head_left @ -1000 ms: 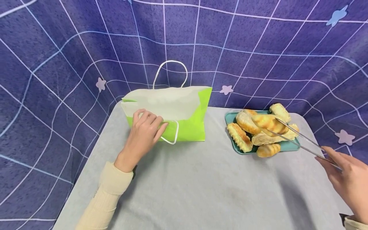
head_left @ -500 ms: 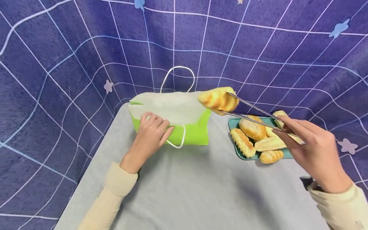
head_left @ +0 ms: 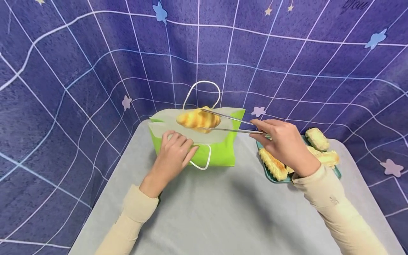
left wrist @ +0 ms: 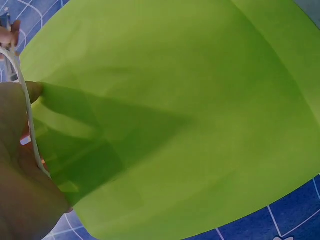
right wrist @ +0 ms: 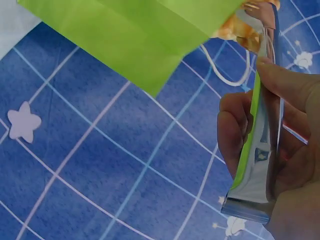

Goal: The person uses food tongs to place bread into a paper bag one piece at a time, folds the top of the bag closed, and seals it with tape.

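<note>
In the head view a green paper bag [head_left: 220,156] with a white inside and white cord handles stands at the table's back. My left hand [head_left: 173,152] grips its front rim beside the front handle; the left wrist view shows the thumb on the bag's green outer face [left wrist: 200,100]. My right hand [head_left: 285,143] holds metal tongs [head_left: 236,131], whose tips pinch a golden croissant [head_left: 194,118] over the bag's mouth. In the right wrist view, fingers and thumb wrap the tongs [right wrist: 260,165], and the croissant [right wrist: 240,32] is partly hidden behind the bag.
A teal tray [head_left: 276,181] at the right holds several breads, including a ridged long one [head_left: 273,164] and a pale block [head_left: 317,139]. My right forearm hides part of it. A grey cloth [head_left: 204,212] covers the table, and a blue patterned curtain [head_left: 239,81] hangs behind.
My right hand has carried the croissant in the tongs leftward from the tray to over the bag's mouth. My left hand keeps its hold on the rim. The head view has shifted slightly.
</note>
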The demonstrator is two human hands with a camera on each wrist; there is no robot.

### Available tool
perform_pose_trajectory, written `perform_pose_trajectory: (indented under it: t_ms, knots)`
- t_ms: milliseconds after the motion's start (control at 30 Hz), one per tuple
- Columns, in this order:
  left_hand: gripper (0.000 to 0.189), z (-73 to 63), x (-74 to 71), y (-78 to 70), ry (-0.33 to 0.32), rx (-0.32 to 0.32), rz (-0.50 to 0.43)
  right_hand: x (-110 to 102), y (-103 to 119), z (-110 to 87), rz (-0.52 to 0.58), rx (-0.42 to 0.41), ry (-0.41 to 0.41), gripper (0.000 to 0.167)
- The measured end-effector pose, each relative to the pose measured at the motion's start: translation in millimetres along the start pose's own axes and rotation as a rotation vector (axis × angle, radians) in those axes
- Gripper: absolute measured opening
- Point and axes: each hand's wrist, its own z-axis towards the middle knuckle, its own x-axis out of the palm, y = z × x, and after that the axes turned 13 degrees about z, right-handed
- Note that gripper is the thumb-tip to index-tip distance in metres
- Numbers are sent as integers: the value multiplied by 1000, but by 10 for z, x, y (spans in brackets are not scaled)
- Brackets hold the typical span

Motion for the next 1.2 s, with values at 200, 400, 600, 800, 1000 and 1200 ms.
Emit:
perform_pose_trajectory:
  t_ms: [200, 400, 600, 800, 1000, 1200]
  knots:
    - [24, -4, -2, -24, 4, -20, -8, 158, -59, 8, -13, 79, 82, 35]
    - [24, -5, -14, -11, -6, -32, -21, 198, -63, 61, -15, 100, 128, 35]
    - [24, 5, -3, -11, -2, -43, -31, 163, -52, 82, -33, 106, 152, 38]
    - [25, 21, 24, -24, 1, -39, -31, 139, -82, 43, -9, 121, 149, 39]
    - [25, 33, 61, -40, -6, -38, -33, 122, -119, -21, -4, 136, 135, 40]
    - [23, 40, 82, -57, -1, -40, -40, 95, -144, -97, -6, 133, 93, 40]
